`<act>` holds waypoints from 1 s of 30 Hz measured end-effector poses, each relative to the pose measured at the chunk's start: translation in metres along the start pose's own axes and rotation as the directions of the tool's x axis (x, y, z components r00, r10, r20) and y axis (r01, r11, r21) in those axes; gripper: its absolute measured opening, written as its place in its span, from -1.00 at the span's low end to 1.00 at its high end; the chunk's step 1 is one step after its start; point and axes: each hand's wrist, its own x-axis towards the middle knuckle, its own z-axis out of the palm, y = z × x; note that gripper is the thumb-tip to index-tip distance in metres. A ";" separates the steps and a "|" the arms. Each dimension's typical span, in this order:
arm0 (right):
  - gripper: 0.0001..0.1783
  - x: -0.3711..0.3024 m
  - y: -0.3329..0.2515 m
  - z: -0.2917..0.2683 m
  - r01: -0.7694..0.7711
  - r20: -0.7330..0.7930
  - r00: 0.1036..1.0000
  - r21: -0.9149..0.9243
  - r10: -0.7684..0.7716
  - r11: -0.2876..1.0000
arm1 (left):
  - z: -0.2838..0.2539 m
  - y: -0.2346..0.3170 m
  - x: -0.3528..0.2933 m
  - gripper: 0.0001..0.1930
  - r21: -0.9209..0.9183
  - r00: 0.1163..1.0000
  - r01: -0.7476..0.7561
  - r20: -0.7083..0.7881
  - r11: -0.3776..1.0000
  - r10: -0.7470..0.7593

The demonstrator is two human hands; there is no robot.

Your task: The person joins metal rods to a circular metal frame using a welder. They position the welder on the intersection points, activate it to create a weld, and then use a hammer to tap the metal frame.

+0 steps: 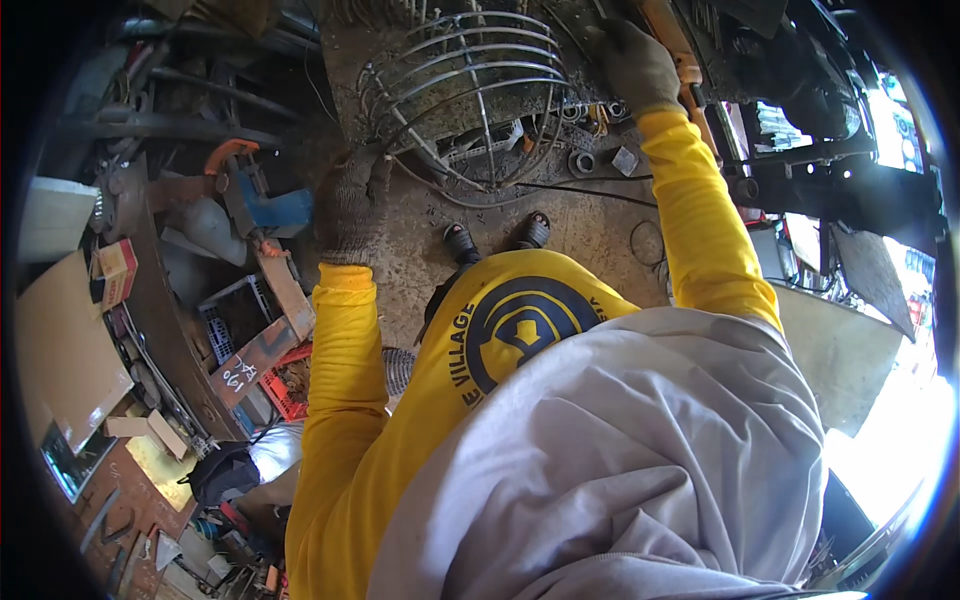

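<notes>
A round cage of bent metal rods, with curved bars crossing a straight one, rests at the edge of a dark worktable. My left hand, in a dark knitted glove, is closed at the cage's left rim; its fingertips are hard to see. To the right of the cage, my gloved right hand is over the table with its fingers curled. What they hold, if anything, is lost in the dark. Beside that hand runs a long orange metal bar or clamp.
Metal rings and small parts lie beneath the table edge. A dark rod crosses above the floor near my sandalled feet. On the left are a blue-and-orange tool, a red crate and cluttered shelves. Sheet panels lean on the right.
</notes>
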 end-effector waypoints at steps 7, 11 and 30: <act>-0.63 -0.027 -0.008 0.008 0.193 -0.250 0.951 0.023 -0.181 0.981 | -0.002 0.003 -0.004 -0.73 0.042 0.998 0.058 0.008 0.997 -0.058; -0.64 -0.079 -0.021 -0.002 0.353 -0.229 0.930 0.332 -0.289 0.875 | 0.000 0.002 0.000 -0.74 0.063 1.000 0.026 0.004 0.998 -0.026; -0.70 -0.095 -0.017 0.022 0.254 -0.152 0.964 0.272 -0.219 0.928 | -0.017 0.019 0.013 -0.73 0.105 0.996 0.084 -0.005 0.991 -0.084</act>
